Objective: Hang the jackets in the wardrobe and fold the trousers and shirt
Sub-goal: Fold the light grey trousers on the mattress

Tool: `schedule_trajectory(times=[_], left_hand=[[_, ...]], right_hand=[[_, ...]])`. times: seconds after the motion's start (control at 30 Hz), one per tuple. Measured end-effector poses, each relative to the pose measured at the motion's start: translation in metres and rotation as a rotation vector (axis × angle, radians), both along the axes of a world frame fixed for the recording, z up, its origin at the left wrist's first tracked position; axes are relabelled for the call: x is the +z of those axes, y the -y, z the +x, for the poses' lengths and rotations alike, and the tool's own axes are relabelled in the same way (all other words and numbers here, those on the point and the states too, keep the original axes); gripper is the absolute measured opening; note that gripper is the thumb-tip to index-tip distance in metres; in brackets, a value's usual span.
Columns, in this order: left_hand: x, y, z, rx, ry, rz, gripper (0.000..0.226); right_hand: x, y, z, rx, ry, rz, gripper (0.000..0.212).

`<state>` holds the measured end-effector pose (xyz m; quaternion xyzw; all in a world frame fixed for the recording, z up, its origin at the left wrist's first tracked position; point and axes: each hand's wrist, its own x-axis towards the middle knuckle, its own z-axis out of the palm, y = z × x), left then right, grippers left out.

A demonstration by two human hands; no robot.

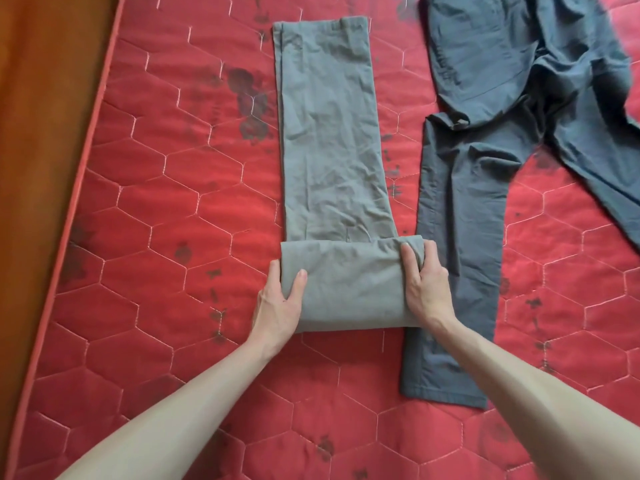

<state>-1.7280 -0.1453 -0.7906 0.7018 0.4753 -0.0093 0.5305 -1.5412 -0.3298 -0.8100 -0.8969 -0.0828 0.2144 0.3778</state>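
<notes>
Grey-green trousers lie lengthwise on the red quilted mattress, folded leg on leg, with their near end turned over into a thick fold. My left hand grips the fold's left edge, thumb on top and fingers round the side. My right hand grips the fold's right edge, fingers curled over the cloth. Dark blue-grey trousers lie spread out to the right, one leg running down past my right wrist.
The mattress has dark stains and a piped edge along its left side. A brown wooden surface lies beyond that edge. Bare mattress shows in front of the fold, between my forearms.
</notes>
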Motion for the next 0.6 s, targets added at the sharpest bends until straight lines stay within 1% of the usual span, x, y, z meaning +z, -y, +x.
schedule_trajectory(times=[0.03, 0.13, 0.2, 0.23, 0.3, 0.37, 0.4, 0.43, 0.5, 0.53, 0.6], left_hand=[[-0.002, -0.002, 0.003, 0.011, 0.005, 0.004, 0.027], [-0.009, -0.004, 0.008, 0.028, -0.004, 0.048, 0.044], [-0.015, -0.003, 0.009, 0.041, -0.017, 0.102, 0.043], [-0.018, -0.002, 0.009, 0.044, -0.023, 0.127, 0.042], [-0.022, 0.000, 0.010, 0.040, -0.051, 0.181, 0.045], [-0.026, 0.001, 0.012, 0.020, -0.098, 0.234, 0.049], [-0.026, 0.002, 0.013, 0.008, -0.125, 0.254, 0.049], [-0.026, 0.003, 0.014, -0.001, -0.155, 0.278, 0.050], [-0.026, 0.006, 0.016, 0.021, -0.214, 0.363, 0.052], [-0.026, 0.008, 0.018, 0.061, -0.214, 0.412, 0.055], [-0.028, 0.015, 0.024, 0.131, -0.180, 0.489, 0.063]], right_hand=[[-0.002, -0.004, 0.006, 0.009, -0.002, 0.013, 0.026], [-0.007, -0.013, 0.019, 0.052, 0.004, 0.031, 0.026], [-0.012, -0.019, 0.022, 0.096, -0.007, -0.010, 0.026], [-0.014, -0.021, 0.022, 0.121, 0.001, -0.069, 0.029], [-0.018, -0.024, 0.020, 0.152, 0.078, -0.203, 0.040], [-0.020, -0.027, 0.017, 0.165, 0.183, -0.258, 0.055], [-0.022, -0.027, 0.017, 0.150, 0.228, -0.285, 0.057], [-0.023, -0.027, 0.016, 0.120, 0.272, -0.294, 0.055], [-0.025, -0.023, 0.013, 0.074, 0.361, -0.253, 0.056], [-0.026, -0.019, 0.010, 0.100, 0.418, -0.211, 0.059], [-0.029, -0.007, 0.001, 0.257, 0.477, -0.104, 0.064]])
